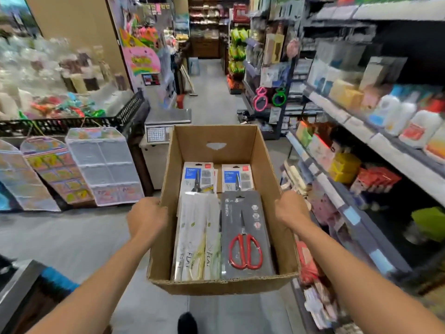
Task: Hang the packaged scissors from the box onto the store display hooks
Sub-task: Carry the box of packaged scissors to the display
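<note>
Box [192, 141]: open-topped cardboard, carried at centre frame above the aisle floor, with a handle cut-out in its far wall.

Left hand [147, 219]: fingers curled round the box's left wall, gripping it.
Right hand [290, 213]: gripping the right wall likewise.

Contents: packaged scissors lying flat inside the box.
- Grey pack [245, 213], lower right: red-handled scissors and a column of characters at its top, not legible.
- White packs [197, 237], lower left, overlapping: the letters "FLA" can be read near the bottom and the rest is cut off.
- 2 blue-label packs [198, 177], far end, side by side: the print is too blurred to read.

Surroundings: stocked shelves [361, 131] run along the right of the frame. A scale [166, 126] stands just beyond the box's upper-left corner. 1 dark shoe [187, 323] shows at the bottom centre.
</note>
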The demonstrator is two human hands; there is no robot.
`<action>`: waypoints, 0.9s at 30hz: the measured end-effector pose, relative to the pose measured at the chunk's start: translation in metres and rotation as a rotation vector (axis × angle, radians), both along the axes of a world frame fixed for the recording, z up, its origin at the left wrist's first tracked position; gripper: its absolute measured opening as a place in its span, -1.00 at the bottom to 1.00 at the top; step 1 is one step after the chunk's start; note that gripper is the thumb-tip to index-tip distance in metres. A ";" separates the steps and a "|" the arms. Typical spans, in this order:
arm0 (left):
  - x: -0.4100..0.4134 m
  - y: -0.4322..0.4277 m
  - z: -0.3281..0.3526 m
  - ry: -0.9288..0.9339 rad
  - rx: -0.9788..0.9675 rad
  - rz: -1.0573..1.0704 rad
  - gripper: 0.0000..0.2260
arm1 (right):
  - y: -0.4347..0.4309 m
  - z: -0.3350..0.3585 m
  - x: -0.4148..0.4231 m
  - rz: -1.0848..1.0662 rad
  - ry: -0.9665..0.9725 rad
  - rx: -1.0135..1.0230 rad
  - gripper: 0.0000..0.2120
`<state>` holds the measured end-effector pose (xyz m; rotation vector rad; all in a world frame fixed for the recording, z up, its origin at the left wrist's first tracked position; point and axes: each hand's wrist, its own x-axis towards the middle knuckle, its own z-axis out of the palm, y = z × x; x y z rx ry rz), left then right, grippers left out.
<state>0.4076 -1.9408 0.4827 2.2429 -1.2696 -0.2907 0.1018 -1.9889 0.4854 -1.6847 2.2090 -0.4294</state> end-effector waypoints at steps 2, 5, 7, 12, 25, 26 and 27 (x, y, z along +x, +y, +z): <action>0.013 -0.067 -0.012 0.042 0.002 0.005 -0.89 | -0.062 -0.011 0.011 -0.018 0.006 0.000 -0.84; 0.034 -0.173 -0.031 0.100 0.010 -0.017 -0.88 | -0.158 -0.023 0.031 -0.037 -0.002 0.020 -0.83; 0.047 -0.245 -0.036 0.109 0.026 -0.060 -0.83 | -0.220 -0.023 0.043 -0.073 -0.016 0.048 -0.85; 0.056 -0.417 -0.015 0.047 0.026 -0.167 -0.81 | -0.363 -0.014 0.054 -0.156 -0.041 0.031 -0.89; -0.018 -0.826 -0.024 0.040 0.051 -0.272 -0.73 | -0.726 -0.036 -0.008 -0.345 -0.129 -0.001 -0.85; -0.027 -0.857 -0.023 0.070 0.057 -0.266 -0.71 | -0.755 -0.036 -0.016 -0.361 -0.135 0.000 -0.85; -0.037 -0.887 -0.021 0.087 0.062 -0.266 -0.71 | -0.782 -0.034 -0.024 -0.374 -0.137 -0.002 -0.86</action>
